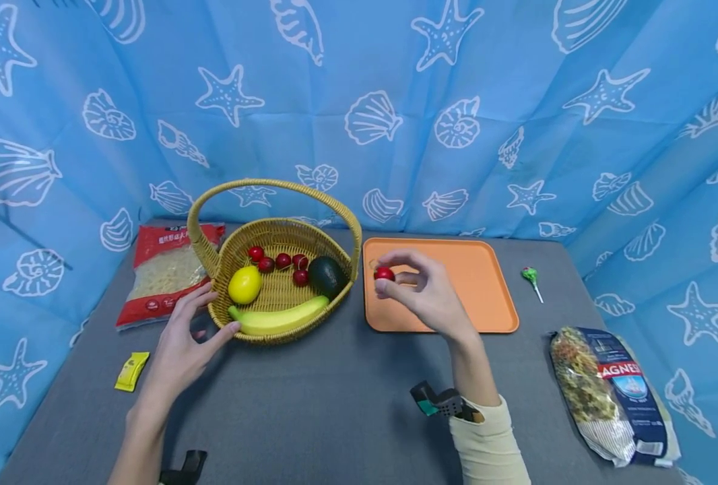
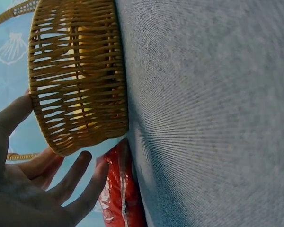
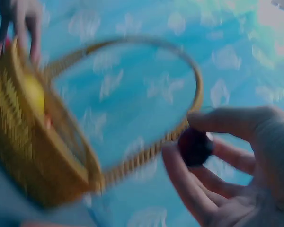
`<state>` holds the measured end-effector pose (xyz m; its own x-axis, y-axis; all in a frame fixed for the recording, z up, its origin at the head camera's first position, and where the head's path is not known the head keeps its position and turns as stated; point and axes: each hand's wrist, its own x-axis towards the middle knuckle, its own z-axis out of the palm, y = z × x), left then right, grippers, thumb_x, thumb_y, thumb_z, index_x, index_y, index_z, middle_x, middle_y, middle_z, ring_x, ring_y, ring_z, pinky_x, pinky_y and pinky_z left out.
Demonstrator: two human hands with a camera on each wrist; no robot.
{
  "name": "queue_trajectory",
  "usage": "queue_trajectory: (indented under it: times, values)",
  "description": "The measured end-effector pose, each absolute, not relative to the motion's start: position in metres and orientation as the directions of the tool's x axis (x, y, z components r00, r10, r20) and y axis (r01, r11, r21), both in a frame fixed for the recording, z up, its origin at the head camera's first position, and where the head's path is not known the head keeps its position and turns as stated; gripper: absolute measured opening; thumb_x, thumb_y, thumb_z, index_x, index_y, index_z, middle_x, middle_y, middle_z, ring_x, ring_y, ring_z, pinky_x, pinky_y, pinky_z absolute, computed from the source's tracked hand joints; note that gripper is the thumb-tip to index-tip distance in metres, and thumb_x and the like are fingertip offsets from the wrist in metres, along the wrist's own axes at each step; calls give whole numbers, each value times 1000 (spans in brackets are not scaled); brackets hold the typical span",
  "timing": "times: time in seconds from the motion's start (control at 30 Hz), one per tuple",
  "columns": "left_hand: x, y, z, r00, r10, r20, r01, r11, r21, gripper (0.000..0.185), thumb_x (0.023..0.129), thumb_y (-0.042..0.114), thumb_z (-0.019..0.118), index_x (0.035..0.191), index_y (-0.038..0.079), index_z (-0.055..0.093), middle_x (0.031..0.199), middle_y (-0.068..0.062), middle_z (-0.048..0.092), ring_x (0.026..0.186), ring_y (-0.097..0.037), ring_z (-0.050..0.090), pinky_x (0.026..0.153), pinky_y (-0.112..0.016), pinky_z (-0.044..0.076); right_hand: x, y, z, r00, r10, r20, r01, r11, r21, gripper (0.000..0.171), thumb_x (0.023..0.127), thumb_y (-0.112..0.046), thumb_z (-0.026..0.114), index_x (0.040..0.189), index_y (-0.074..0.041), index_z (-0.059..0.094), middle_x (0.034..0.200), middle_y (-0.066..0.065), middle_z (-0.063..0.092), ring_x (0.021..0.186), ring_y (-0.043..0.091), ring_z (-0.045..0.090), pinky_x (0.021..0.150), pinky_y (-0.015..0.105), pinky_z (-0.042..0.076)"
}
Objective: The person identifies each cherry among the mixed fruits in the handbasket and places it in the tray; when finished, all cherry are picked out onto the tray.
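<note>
Fingertips of the right hand (image 1: 422, 289) pinch a small red fruit (image 1: 384, 273), thumb on one side and fingers on the other, held in the air over the near-left corner of the orange tray (image 1: 480, 296). The right wrist view, though blurred, shows the same fruit (image 3: 195, 146) dark between thumb and fingers, with the basket (image 3: 38, 156) beyond it.

The left hand (image 1: 183, 343) lies relaxed with fingers spread and straight, gripping nothing; its thumb touches the near wall of the wicker basket (image 1: 225, 316) and its fingers reach along the basket's left side. The left wrist view shows those fingers (image 2: 75, 182) extended just beside the woven wall.

Inside the basket lie a lemon (image 1: 244, 284), a banana (image 1: 280, 318), an avocado (image 1: 327, 275) and 5 more red fruits (image 1: 283, 261).

A red packet (image 1: 168, 269) lies left of the basket, a small yellow sachet (image 1: 131, 371) near the left wrist, a green lollipop (image 1: 531, 279) right of the tray, and a pasta bag (image 1: 610, 394) at the table's right edge. All rest on a grey table (image 1: 335, 404).
</note>
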<state>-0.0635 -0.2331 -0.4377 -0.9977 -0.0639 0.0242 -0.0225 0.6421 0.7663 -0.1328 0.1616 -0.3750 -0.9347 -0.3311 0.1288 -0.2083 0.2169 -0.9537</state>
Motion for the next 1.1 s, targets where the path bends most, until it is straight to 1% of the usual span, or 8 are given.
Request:
queue_trajectory:
  times: [0.17, 0.3, 0.4, 0.5, 0.6, 0.7, 0.87, 1.1]
  values:
    - [-63, -233, -438, -997, -63, 42, -8, 638, 770, 74, 100, 35, 80, 159, 4, 47, 170, -24, 37, 145, -49, 47, 104, -72, 57, -164, 181, -404, -978, -132, 160, -195, 316, -929, 35, 100, -11, 78, 133, -5, 71, 134, 20, 70, 96, 24, 82, 81, 24, 66]
    - [-63, -233, -439, -997, -64, 38, -12, 643, 766, 75, 100, 36, 80, 160, 4, 47, 171, -24, 37, 146, -49, 47, 104, -72, 58, -191, 179, -432, -986, -100, 137, -165, 378, -911, 40, 104, -4, 69, 143, 1, 65, 145, 24, 58, 114, 43, 78, 92, 36, 69]
    - [-63, -233, -440, -997, -69, 33, -20, 645, 764, 76, 100, 37, 80, 160, 4, 46, 171, -24, 37, 145, -49, 47, 104, -71, 58, -208, 173, -450, -986, -111, 122, -158, 432, -888, 39, 106, 0, 65, 145, 5, 63, 146, 27, 59, 115, 46, 77, 94, 49, 68]
    - [-63, -232, -439, -997, -76, 30, -26, 646, 763, 77, 100, 37, 81, 160, 4, 46, 171, -24, 37, 146, -48, 47, 104, -71, 58, -222, 166, -463, -987, -113, 118, -160, 511, -845, 38, 104, -4, 69, 141, 4, 66, 144, 24, 65, 111, 41, 79, 93, 47, 69]
    - [-63, -232, -439, -997, -76, 31, -26, 647, 762, 76, 100, 37, 81, 160, 5, 47, 170, -24, 37, 146, -48, 47, 104, -71, 58, -232, 160, -471, -989, -103, 110, -149, 569, -809, 37, 103, -9, 73, 138, 1, 69, 138, 22, 68, 101, 36, 78, 79, 39, 66]
    - [-64, -232, -440, -996, -74, 40, -18, 646, 763, 76, 100, 36, 81, 160, 5, 47, 171, -24, 37, 145, -48, 47, 104, -71, 58, -239, 156, -476, -991, -88, 100, -133, 621, -772, 37, 102, -13, 75, 137, -1, 70, 133, 21, 67, 101, 34, 74, 77, 37, 61]
    - [-64, -233, -440, -997, -69, 36, -17, 640, 768, 76, 100, 36, 81, 160, 5, 47, 171, -24, 37, 146, -48, 47, 104, -71, 58, -244, 154, -478, -992, -100, 80, -127, 655, -745, 39, 102, -12, 75, 139, -1, 68, 133, 24, 65, 110, 37, 72, 97, 49, 62]
    - [-65, -234, -439, -997, -69, 18, -30, 639, 769, 76, 100, 38, 80, 160, 5, 47, 170, -24, 37, 145, -47, 46, 104, -70, 58, -246, 157, -479, -990, -127, 62, -129, 635, -762, 46, 100, -11, 78, 143, -2, 65, 139, 27, 63, 114, 40, 70, 101, 53, 62]
